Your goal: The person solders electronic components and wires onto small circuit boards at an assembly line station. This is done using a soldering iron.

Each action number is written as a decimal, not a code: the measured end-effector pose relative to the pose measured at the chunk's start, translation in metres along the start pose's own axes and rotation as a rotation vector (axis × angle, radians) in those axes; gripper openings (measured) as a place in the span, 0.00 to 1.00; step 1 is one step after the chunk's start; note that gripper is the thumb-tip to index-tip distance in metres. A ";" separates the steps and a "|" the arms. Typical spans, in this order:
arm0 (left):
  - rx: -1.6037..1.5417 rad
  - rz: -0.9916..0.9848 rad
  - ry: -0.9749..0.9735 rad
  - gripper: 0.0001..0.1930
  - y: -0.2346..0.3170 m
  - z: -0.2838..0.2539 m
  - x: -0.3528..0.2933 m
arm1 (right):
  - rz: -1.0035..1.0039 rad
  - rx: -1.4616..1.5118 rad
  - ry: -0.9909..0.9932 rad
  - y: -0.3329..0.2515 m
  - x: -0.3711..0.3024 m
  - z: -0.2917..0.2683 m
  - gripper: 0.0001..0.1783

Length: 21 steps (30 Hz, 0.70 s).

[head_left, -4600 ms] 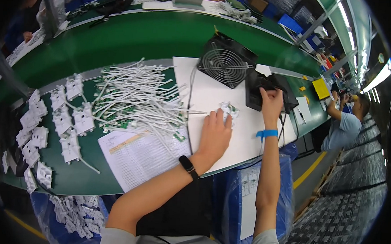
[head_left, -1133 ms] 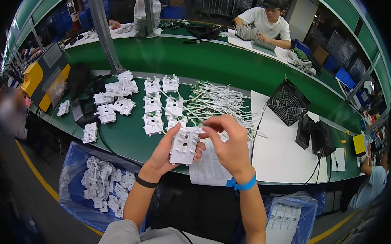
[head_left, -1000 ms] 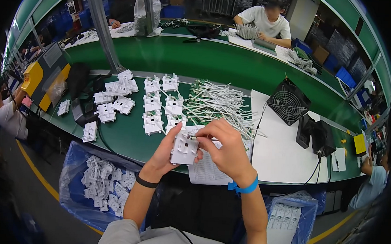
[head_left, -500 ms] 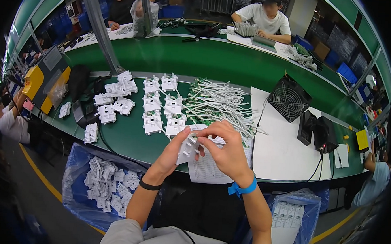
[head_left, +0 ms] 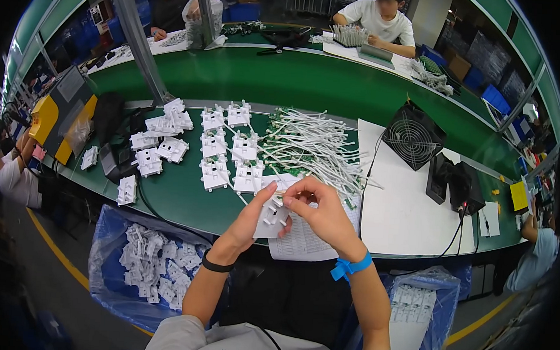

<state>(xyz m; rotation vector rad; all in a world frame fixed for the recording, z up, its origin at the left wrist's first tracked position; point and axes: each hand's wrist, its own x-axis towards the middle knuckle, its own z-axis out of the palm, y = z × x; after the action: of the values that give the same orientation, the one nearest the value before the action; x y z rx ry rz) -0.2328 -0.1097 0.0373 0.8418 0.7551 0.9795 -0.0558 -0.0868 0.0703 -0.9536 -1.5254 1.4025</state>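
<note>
My left hand (head_left: pixel 244 225) grips a white plastic housing (head_left: pixel 268 222) by its edge, in front of the bench's near edge. My right hand (head_left: pixel 329 221) is closed in a pinch at the housing's upper edge, and its fingers hide what lies between them. Beyond my hands, white housings with wires (head_left: pixel 215 145) stand in two columns. To their right lies a heap of white cables with small green circuit boards (head_left: pixel 310 142). A printed sheet (head_left: pixel 302 241) lies partly under my hands.
Loose white housings (head_left: pixel 148 162) lie at the left. A black fan (head_left: pixel 413 139) and a black device (head_left: pixel 468 190) stand right, by a white sheet (head_left: pixel 394 225). Below the bench are lined bins of housings, one left (head_left: pixel 108 255), one right (head_left: pixel 448 295). Two people sit opposite.
The housing has tilted slightly in my left hand so more of its face shows. My right fingers stay pinched at its upper edge. The whole view has shifted a little.
</note>
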 end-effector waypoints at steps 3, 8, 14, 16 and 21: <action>-0.027 -0.086 -0.010 0.31 -0.003 -0.003 0.001 | 0.028 -0.196 -0.019 0.008 0.001 -0.008 0.05; -0.100 -0.134 -0.037 0.31 -0.013 -0.002 0.003 | 0.127 -0.083 -0.034 0.032 -0.001 -0.013 0.09; -0.144 -0.130 0.017 0.32 -0.026 -0.004 0.003 | 0.264 0.237 -0.055 0.033 -0.010 -0.012 0.07; -0.093 -0.201 0.074 0.33 -0.024 0.000 0.000 | 0.271 0.225 -0.051 0.036 -0.015 -0.015 0.06; -0.077 -0.196 0.033 0.33 -0.026 0.004 -0.002 | 0.252 0.262 -0.040 0.033 -0.024 -0.014 0.04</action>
<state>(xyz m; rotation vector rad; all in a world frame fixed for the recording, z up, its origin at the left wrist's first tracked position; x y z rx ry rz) -0.2199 -0.1202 0.0168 0.6731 0.8072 0.8436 -0.0346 -0.1008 0.0360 -0.9827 -1.2414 1.7593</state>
